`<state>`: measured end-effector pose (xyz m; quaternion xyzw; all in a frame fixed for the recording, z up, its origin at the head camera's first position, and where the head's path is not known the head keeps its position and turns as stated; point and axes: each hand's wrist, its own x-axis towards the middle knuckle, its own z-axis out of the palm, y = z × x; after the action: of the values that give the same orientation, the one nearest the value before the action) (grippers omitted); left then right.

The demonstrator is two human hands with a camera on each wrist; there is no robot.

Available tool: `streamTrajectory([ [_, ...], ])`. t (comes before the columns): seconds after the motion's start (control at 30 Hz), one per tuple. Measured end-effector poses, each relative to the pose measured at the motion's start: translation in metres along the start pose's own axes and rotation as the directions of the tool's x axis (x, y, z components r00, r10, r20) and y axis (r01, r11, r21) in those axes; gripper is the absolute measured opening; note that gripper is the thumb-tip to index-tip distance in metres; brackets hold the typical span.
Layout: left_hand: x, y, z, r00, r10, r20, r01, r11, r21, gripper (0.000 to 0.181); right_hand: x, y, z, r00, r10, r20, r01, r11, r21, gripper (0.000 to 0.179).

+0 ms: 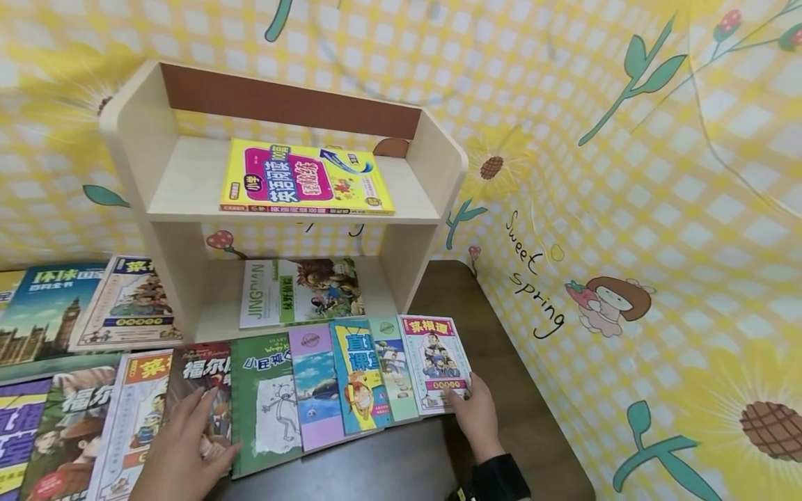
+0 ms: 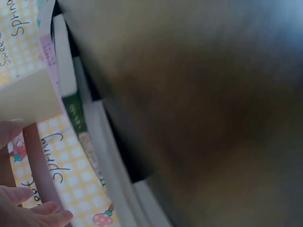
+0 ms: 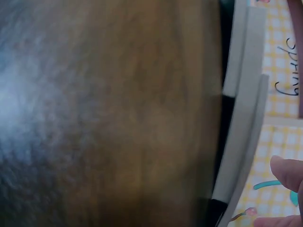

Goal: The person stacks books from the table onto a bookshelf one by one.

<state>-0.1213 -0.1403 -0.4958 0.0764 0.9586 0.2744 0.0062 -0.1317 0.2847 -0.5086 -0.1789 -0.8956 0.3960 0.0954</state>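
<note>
My left hand is spread over a dark red book and the orange-banded book beside it. Its thumb points toward the green diary book. In the left wrist view its fingers are apart, above the book edges. My right hand is at the lower right corner of a pink-bordered comic-style book, thumb overlapping the cover in the head view. The right wrist view shows that thumb apart from the finger below it, nothing between them.
A two-tier wooden shelf stands behind the row, with a yellow book on top and a white-and-green book below. Several overlapping books, including a teal one, lie left. The dark table meets a yellow checked cloth wall.
</note>
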Motion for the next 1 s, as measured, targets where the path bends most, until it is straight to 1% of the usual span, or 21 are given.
streamTrajectory([
  [0.07, -0.003, -0.001, 0.004, 1.0, -0.012, 0.007, 0.012, 1.0, -0.004, 0.097, 0.002, 0.002, 0.002, 0.999, -0.025, -0.021, 0.024, 0.999, -0.039, 0.053],
  [0.13, -0.005, -0.002, 0.008, 0.999, -0.031, 0.023, 0.031, 0.999, -0.013, 0.096, 0.006, 0.002, 0.002, 0.999, -0.034, -0.027, 0.032, 0.995, -0.09, 0.049],
  [0.17, -0.006, -0.002, 0.01, 0.999, -0.039, 0.029, 0.039, 0.999, -0.016, 0.096, 0.008, 0.002, 0.002, 1.0, -0.02, -0.02, 0.018, 0.992, -0.126, 0.053],
  [0.23, -0.007, -0.002, 0.012, 0.997, -0.054, 0.049, 0.055, 0.998, -0.017, 0.098, 0.014, 0.0, 0.002, 1.0, 0.023, 0.002, -0.023, 0.977, -0.211, 0.061],
  [0.27, -0.007, -0.001, 0.012, 0.996, -0.059, 0.06, 0.06, 0.998, -0.013, 0.098, 0.016, -0.001, 0.001, 0.998, 0.064, 0.021, -0.058, 0.969, -0.24, 0.066],
  [0.3, -0.007, 0.001, 0.012, 0.995, -0.068, 0.075, 0.068, 0.998, -0.01, 0.099, 0.019, -0.003, 0.001, 0.994, 0.107, 0.037, -0.094, 0.96, -0.263, 0.071],
  [0.37, -0.008, 0.004, 0.012, 0.996, -0.057, 0.073, 0.057, 0.998, 0.005, 0.101, 0.025, -0.005, -0.002, 0.98, 0.184, 0.077, -0.151, 0.936, -0.317, 0.081],
  [0.43, -0.009, 0.007, 0.011, 0.998, -0.038, 0.059, 0.037, 0.999, 0.011, 0.101, 0.031, -0.007, -0.005, 0.966, 0.232, 0.113, -0.178, 0.917, -0.357, 0.082],
  [0.5, -0.01, 0.011, 0.011, 0.999, -0.014, 0.032, 0.013, 1.0, 0.023, 0.101, 0.036, -0.01, -0.008, 0.951, 0.273, 0.147, -0.201, 0.903, -0.379, 0.083],
  [0.53, -0.01, 0.013, 0.012, 1.0, 0.005, 0.011, -0.005, 1.0, 0.024, 0.1, 0.039, -0.01, -0.009, 0.946, 0.28, 0.165, -0.197, 0.897, -0.395, 0.083],
  [0.63, -0.008, 0.022, 0.013, 0.999, 0.029, -0.018, -0.029, 0.999, 0.022, 0.1, 0.046, -0.012, -0.011, 0.931, 0.302, 0.207, -0.187, 0.878, -0.441, 0.083],
  [0.73, -0.006, 0.031, 0.013, 0.999, 0.038, -0.022, -0.038, 0.999, 0.004, 0.099, 0.052, -0.014, -0.011, 0.925, 0.307, 0.225, -0.17, 0.862, -0.477, 0.082],
  [0.83, -0.001, 0.042, 0.012, 0.999, 0.035, -0.004, -0.035, 0.999, -0.025, 0.098, 0.055, -0.015, -0.01, 0.923, 0.314, 0.223, -0.166, 0.846, -0.506, 0.083],
  [0.9, 0.003, 0.051, 0.012, 0.999, 0.033, 0.014, -0.032, 0.997, -0.064, 0.096, 0.056, -0.016, -0.011, 0.922, 0.322, 0.216, -0.175, 0.843, -0.508, 0.082],
  [0.97, 0.009, 0.062, 0.012, 0.998, 0.046, 0.032, -0.042, 0.993, -0.112, 0.095, 0.054, -0.015, -0.011, 0.92, 0.332, 0.209, -0.202, 0.858, -0.472, 0.077],
  [1.0, 0.012, 0.067, 0.013, 0.998, 0.056, 0.035, -0.05, 0.989, -0.137, 0.094, 0.053, -0.014, -0.011, 0.919, 0.33, 0.213, -0.212, 0.873, -0.439, 0.074],
])
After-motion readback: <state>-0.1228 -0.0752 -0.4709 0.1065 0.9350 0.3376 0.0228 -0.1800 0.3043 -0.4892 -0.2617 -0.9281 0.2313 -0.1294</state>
